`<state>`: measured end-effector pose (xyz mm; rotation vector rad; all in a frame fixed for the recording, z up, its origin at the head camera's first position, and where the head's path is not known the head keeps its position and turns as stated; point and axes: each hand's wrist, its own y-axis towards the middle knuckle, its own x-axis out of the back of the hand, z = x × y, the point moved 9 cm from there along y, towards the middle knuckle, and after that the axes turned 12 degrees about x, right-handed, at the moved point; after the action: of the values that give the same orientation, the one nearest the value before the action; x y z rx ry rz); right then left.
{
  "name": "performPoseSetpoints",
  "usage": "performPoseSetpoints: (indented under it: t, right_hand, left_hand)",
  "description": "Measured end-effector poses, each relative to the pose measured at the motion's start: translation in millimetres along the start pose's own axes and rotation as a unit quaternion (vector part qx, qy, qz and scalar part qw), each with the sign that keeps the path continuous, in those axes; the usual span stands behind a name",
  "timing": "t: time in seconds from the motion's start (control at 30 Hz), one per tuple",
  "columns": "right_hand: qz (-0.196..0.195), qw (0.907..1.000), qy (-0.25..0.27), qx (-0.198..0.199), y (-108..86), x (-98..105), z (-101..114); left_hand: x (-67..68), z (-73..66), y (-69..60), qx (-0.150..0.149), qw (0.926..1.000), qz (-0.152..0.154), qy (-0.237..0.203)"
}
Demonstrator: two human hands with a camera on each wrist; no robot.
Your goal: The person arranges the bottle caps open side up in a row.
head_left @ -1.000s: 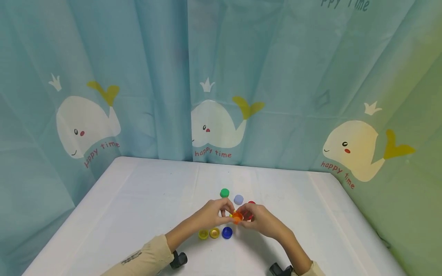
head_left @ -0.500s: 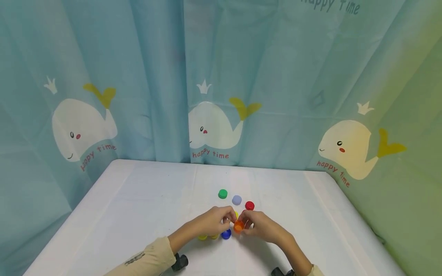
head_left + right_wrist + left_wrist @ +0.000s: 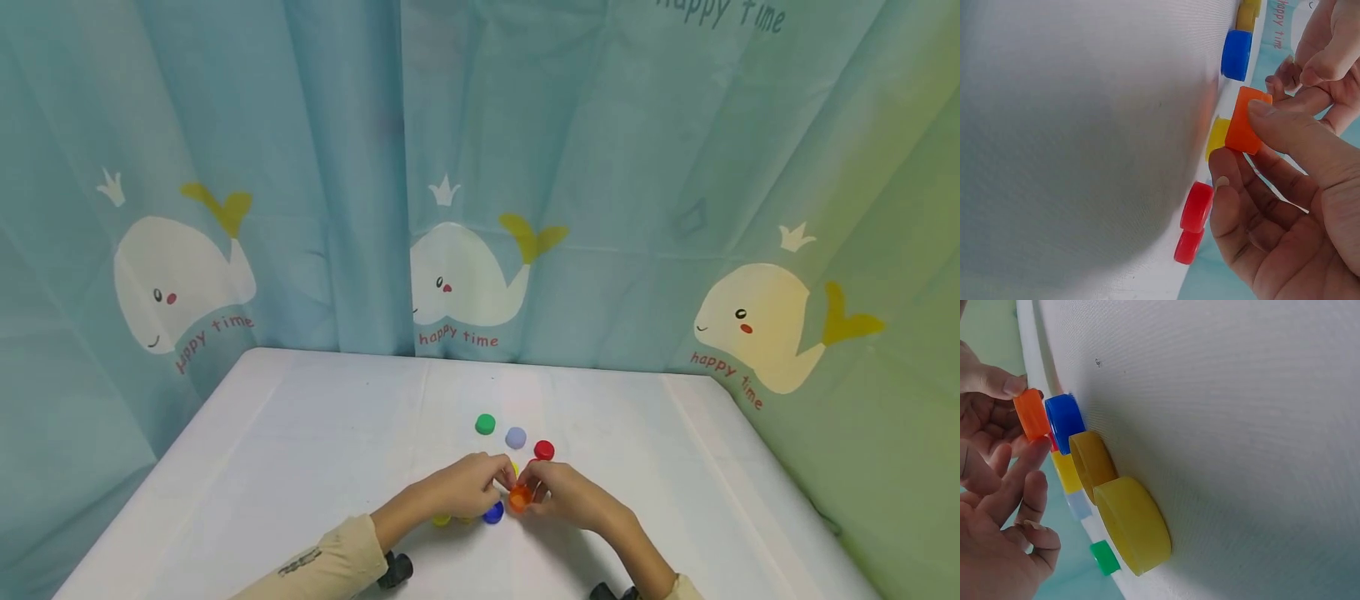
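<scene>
My right hand [image 3: 573, 497] pinches an orange bottle cap [image 3: 1243, 122] between thumb and fingers, its hollow side showing in the head view. The cap is just above the white table, beside a blue cap [image 3: 1065, 422]. My left hand [image 3: 471, 486] is on the cap's other side. Its index finger reaches to the cap's edge in the left wrist view and seems to touch it, while the other fingers are loosely bent. Below the left hand, a gold cap [image 3: 1092, 465] and a yellow cap [image 3: 1135, 525] continue the row from the blue one.
Behind the hands lie a green cap [image 3: 485, 424], a pale blue cap [image 3: 515, 437], another yellow cap [image 3: 1215, 139] and two red caps, the nearer red cap [image 3: 1197, 207] partly hidden in the head view. A whale-print curtain [image 3: 480, 167] hangs behind the table [image 3: 337, 417].
The orange cap has come down toward me, next to the blue cap, in the right hand. Its left-hand pinch has loosened. Both red caps have come further into view.
</scene>
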<state>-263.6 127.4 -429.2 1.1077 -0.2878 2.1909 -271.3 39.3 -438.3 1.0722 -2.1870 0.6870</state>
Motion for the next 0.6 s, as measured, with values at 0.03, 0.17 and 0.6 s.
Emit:
performPoseSetpoints:
  t: [0.03,0.17,0.6]
  right_hand:
    - [0.001,1.0,0.0,-0.002,0.2,-0.6,-0.3]
    - [0.004,0.9999,0.0,-0.011,0.4,-2.6,-1.5]
    - [0.017,0.9996,-0.012,-0.016,1.5,-5.4,-1.6]
  left_hand:
    - [-0.3,0.5,-0.3,0.004,1.0,0.002,0.002]
    - [-2.1,1.1,-1.2,0.013,0.9999,0.008,0.006]
    - [-5.1,1.1,-0.4,0.01,0.9995,0.016,0.025]
